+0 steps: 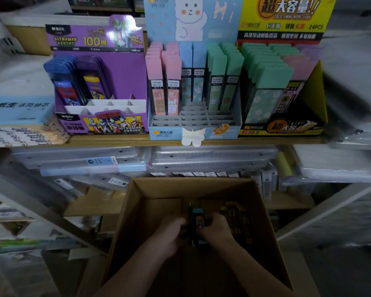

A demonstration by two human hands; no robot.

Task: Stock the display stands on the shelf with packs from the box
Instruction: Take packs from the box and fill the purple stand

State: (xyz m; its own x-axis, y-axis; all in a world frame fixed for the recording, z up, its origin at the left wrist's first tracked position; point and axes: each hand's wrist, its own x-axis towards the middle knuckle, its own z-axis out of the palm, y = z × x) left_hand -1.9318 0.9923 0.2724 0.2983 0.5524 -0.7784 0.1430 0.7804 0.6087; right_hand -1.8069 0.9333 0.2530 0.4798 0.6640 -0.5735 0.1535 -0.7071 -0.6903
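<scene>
Down inside the open cardboard box [257, 202], the left hand [171, 230] and right hand [217, 229] meet around a small bundle of teal-capped packs [197, 218], the fingers of both curled onto it from either side. More packs with yellow print [237, 217] lie in the box to the right. Above, on the wooden shelf [116, 141], stand a purple Ultraman display stand [124, 67], a light-blue display stand [165, 133] with bare front slots, and a yellow display stand [315, 93].
</scene>
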